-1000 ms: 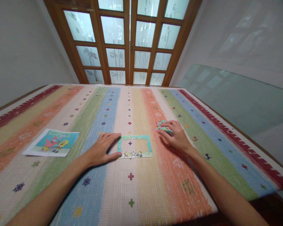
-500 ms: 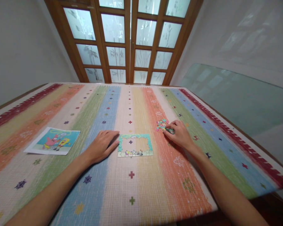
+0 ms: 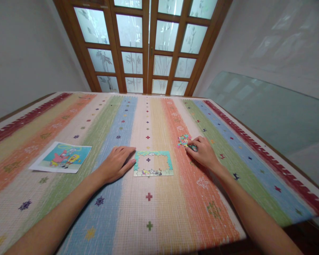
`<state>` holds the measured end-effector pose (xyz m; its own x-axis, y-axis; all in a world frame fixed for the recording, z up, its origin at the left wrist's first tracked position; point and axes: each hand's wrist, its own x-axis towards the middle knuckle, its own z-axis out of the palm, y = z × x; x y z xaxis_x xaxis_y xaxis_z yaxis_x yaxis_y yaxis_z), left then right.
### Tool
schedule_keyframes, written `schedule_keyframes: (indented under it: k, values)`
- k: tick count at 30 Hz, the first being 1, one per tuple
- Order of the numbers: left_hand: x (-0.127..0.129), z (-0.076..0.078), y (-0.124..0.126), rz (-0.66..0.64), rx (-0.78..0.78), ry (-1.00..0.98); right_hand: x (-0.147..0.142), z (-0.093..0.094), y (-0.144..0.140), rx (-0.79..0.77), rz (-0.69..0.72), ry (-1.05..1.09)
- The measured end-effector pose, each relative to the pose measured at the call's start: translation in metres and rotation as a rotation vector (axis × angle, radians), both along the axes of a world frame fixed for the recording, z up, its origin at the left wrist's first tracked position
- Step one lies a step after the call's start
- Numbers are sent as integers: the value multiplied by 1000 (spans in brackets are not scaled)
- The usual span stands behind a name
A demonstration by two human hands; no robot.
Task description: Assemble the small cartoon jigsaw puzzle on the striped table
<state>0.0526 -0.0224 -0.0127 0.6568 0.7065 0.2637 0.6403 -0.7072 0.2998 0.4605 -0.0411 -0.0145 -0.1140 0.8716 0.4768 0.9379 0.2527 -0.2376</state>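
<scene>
My left hand (image 3: 118, 162) lies palm down with its fingers stretched out, the tips at the left edge of a jigsaw puzzle border (image 3: 170, 163). The border is a joined rectangle of teal and multicoloured pieces, and tablecloth shows through its middle. To the right, my right hand (image 3: 203, 152) is curled over the near edge of a small heap of loose puzzle pieces (image 3: 184, 140). Thumb and forefinger close around a few dark teal puzzle pieces (image 3: 193, 147); the palm hides part of them.
A printed cartoon picture (image 3: 66, 158) lies on the left of the striped tablecloth (image 3: 133, 216). Wooden doors with frosted panes (image 3: 146, 53) stand beyond the far table edge. A pale glass panel (image 3: 268, 106) is along the right wall.
The view has shifted very slightly. Both hands, the puzzle border and the heap stay practically where they were.
</scene>
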Motion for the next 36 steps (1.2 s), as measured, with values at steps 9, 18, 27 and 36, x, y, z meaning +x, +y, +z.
schedule_keyframes:
  k: [9, 18, 27, 36]
  values:
    - [1, 0, -1, -3, 15, 9, -1, 1, -1, 1, -4, 3]
    - [0, 0, -1, -10, 29, 11, -5, 1, -1, -4, 34, 17]
    - [0, -7, 1, -29, 120, 12, -10, 1, 18, -10, 46, 33]
    - [1, -6, 0, -24, 118, 23, -14, -6, 28, -26, 52, -79]
